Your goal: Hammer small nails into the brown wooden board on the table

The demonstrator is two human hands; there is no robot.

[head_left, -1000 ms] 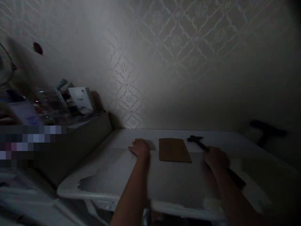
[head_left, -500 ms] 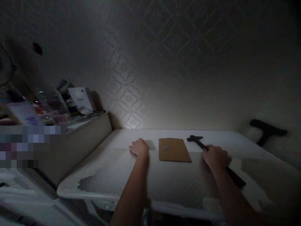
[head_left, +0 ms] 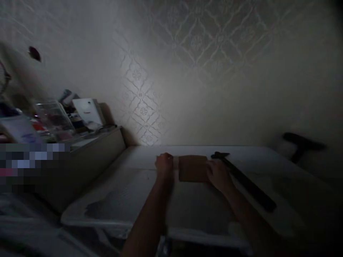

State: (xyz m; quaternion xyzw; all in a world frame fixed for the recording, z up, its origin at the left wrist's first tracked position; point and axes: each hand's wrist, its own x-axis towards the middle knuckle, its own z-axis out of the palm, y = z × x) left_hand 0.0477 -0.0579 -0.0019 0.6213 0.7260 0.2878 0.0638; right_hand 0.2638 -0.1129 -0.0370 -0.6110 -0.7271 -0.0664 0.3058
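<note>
A flat brown piece of cardboard (head_left: pixel 192 169) lies on the white tabletop between my hands. My left hand (head_left: pixel 164 166) is just left of the cardboard, its fingers curled closed; what they hold, if anything, is too dim to make out. At the cardboard's right edge, my right hand (head_left: pixel 218 174) has its fingers bent closed on that edge, covering part of it. A dark hammer (head_left: pixel 248 185) rests on the table to the right, head at the far end and handle towards me, with no hand on it.
On the left, a higher cabinet (head_left: pixel 99 150) carries a white box (head_left: pixel 87 111), a clear organiser (head_left: pixel 53 116) and assorted small items. A patterned wall (head_left: pixel 187 100) rises behind the white table (head_left: pixel 112 210). A dark T-shaped object (head_left: pixel 302 144) stands at the right.
My right hand has let go of the hammer and moved left to the cardboard. My left hand has shifted right, closer to the cardboard. Small shiny bits on the cardboard no longer show clearly.
</note>
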